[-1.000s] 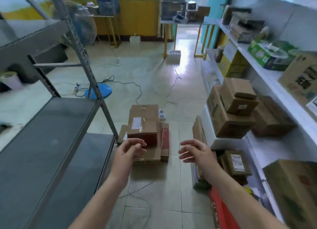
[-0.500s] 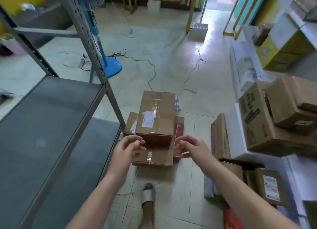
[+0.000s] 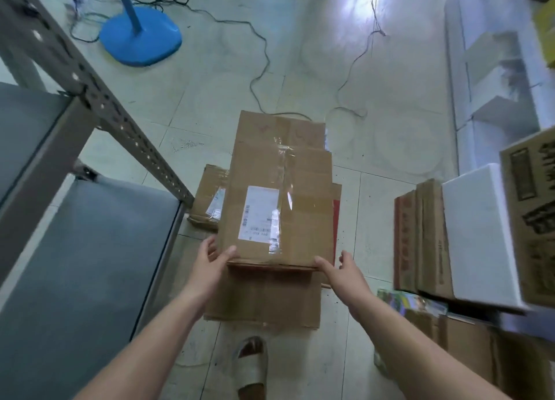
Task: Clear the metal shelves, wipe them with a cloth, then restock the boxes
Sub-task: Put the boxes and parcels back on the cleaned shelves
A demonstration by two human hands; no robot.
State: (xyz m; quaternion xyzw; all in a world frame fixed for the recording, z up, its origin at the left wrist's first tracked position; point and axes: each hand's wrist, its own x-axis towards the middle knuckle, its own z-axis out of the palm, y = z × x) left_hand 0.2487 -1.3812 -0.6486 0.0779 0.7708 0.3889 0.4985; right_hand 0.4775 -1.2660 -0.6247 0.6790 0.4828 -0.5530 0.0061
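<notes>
A taped cardboard box (image 3: 279,189) with a white label tops a pile of boxes on the floor, beside the bare grey metal shelf (image 3: 90,249). My left hand (image 3: 210,264) grips its near left corner, thumb on the top face and fingers down the side. My right hand (image 3: 342,272) holds the near right corner the same way. Under it lie a flat brown box (image 3: 264,297), a small labelled box (image 3: 208,195) at the left and a red-edged box (image 3: 336,216) at the right.
The shelf's perforated upright (image 3: 99,99) slants close to the pile's left. A blue fan base (image 3: 141,39) and loose cables (image 3: 264,57) lie on the floor beyond. Upright boxes (image 3: 420,237) and a white foam block (image 3: 477,228) stand right. My sandalled foot (image 3: 252,366) is below.
I have bent down toward the floor pile. Both hands reached forward and closed on the near corners of the top box.
</notes>
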